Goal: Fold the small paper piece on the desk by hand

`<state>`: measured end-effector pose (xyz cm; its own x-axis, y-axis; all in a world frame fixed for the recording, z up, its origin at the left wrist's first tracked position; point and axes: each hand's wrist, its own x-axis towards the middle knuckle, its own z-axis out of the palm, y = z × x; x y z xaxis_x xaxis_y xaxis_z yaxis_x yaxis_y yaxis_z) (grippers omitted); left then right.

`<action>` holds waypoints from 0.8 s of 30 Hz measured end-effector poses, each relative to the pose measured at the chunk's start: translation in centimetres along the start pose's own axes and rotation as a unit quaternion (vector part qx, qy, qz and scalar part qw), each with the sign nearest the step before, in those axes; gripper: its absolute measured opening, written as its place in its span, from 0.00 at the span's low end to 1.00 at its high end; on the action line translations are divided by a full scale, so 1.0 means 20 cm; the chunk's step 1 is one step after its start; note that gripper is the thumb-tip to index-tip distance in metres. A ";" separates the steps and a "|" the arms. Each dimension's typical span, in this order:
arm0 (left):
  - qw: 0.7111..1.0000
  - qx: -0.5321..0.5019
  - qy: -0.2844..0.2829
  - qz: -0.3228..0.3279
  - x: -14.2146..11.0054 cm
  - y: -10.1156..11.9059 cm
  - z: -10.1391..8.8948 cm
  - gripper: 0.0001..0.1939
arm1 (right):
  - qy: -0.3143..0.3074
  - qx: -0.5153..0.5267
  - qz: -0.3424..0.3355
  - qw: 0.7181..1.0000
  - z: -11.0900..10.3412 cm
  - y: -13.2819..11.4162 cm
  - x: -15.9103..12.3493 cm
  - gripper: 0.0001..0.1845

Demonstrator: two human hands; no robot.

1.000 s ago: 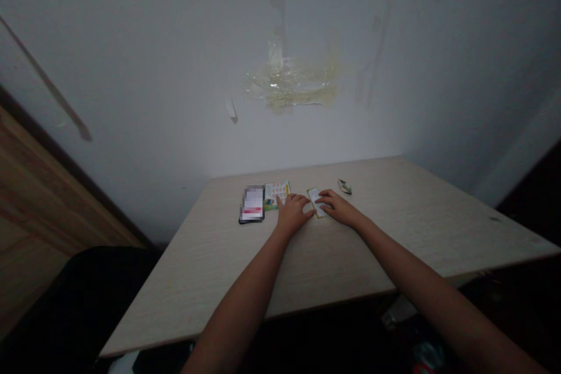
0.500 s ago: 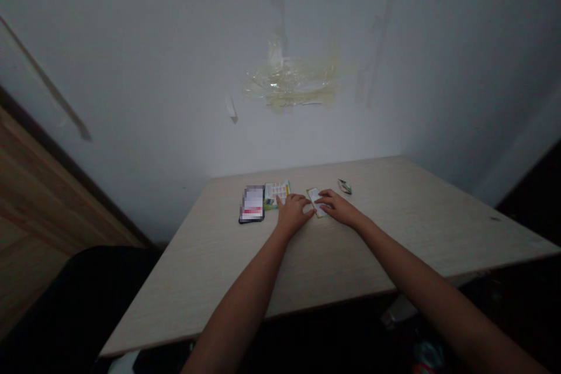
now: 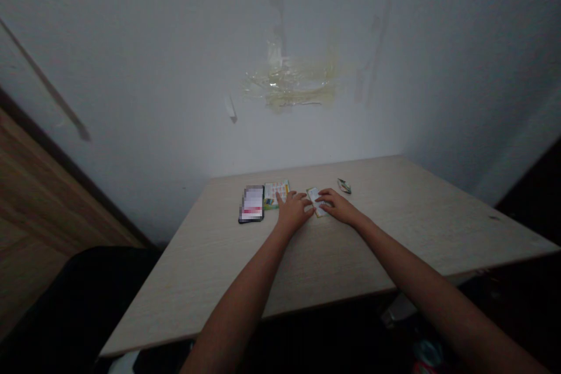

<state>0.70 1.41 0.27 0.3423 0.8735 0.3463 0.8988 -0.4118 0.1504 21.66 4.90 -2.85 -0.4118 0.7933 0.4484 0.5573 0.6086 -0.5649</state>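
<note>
Left hand (image 3: 294, 212): fingers fanned, slightly bent, about half open, clasping nothing visible; outer finger overlaps the printed sheet (image 3: 277, 188), thumb at the near left edge of the small card (image 3: 312, 193). Right hand (image 3: 340, 208): fingers curved and parted over the card's right side; no pinch visible, contact pressure cannot be told. Card lies flat between the hands, tilted slightly; the two-sided placement probably keeps it from sliding. Phone (image 3: 252, 204) lies face up, left of the sheet and against it, screen pixelated; presumably set there to stay readable. Small folded wrapper (image 3: 344, 186) sits beyond the right hand, apart from the card. Surface: pale wood-grain table (image 3: 210, 269), far edge by a grey-white wall (image 3: 153, 70) bearing yellowed tape (image 3: 302, 87). Wooden panel (image 3: 26, 187) at left; light dim.
</note>
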 end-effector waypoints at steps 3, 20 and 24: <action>1.000 -0.001 0.000 -0.002 0.00 0.00 0.00 0.15 | 0.038 0.012 0.036 0.999 0.00 0.03 0.02 0.10; 1.000 -0.002 -0.010 -0.013 0.00 0.00 -0.02 0.15 | 0.066 -0.033 0.111 0.991 0.03 0.07 0.08 0.05; 1.000 0.000 -0.015 -0.015 0.00 0.00 -0.02 0.15 | 0.055 -0.035 0.106 0.992 0.02 0.08 0.08 0.05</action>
<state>0.62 1.26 0.70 0.3239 0.8929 0.3128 0.9088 -0.3855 0.1593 21.56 7.22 -3.36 -0.2010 0.8941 0.4003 0.6735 0.4229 -0.6063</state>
